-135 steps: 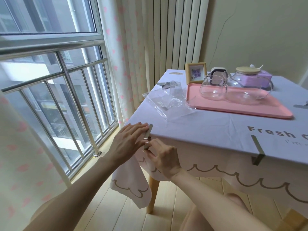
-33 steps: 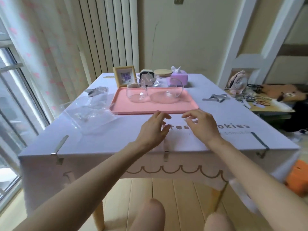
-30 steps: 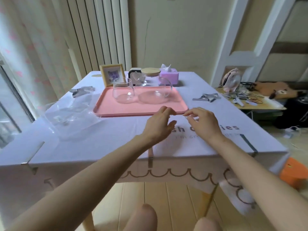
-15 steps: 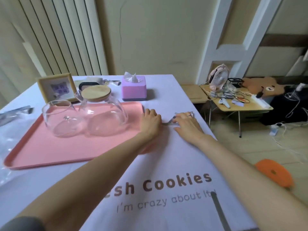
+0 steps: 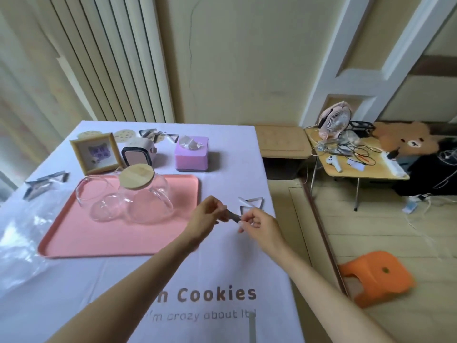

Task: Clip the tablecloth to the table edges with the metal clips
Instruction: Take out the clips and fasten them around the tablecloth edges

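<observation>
A pale lilac tablecloth (image 5: 222,256) printed with "Cookies" covers the table. My left hand (image 5: 205,217) and my right hand (image 5: 258,225) together pinch one metal clip (image 5: 233,216) just above the cloth, near the table's right edge. Two more triangular metal clips (image 5: 251,203) lie on the cloth right behind my hands. Other loose clips lie at the far edge (image 5: 158,135) and at the left (image 5: 45,184). A clip (image 5: 252,329) sits fastened at the near edge.
A pink tray (image 5: 103,233) with a glass teapot (image 5: 144,191) and a glass cup (image 5: 95,199) stands left of my hands. Behind it are a photo frame (image 5: 95,152), a pink tissue box (image 5: 191,157) and a small device. An orange stool (image 5: 377,277) and a cluttered side table (image 5: 356,162) stand to the right.
My head turned from the left corner to the table's right side. Both hands reached to the loose clips by the right edge and lifted one off the cloth.
</observation>
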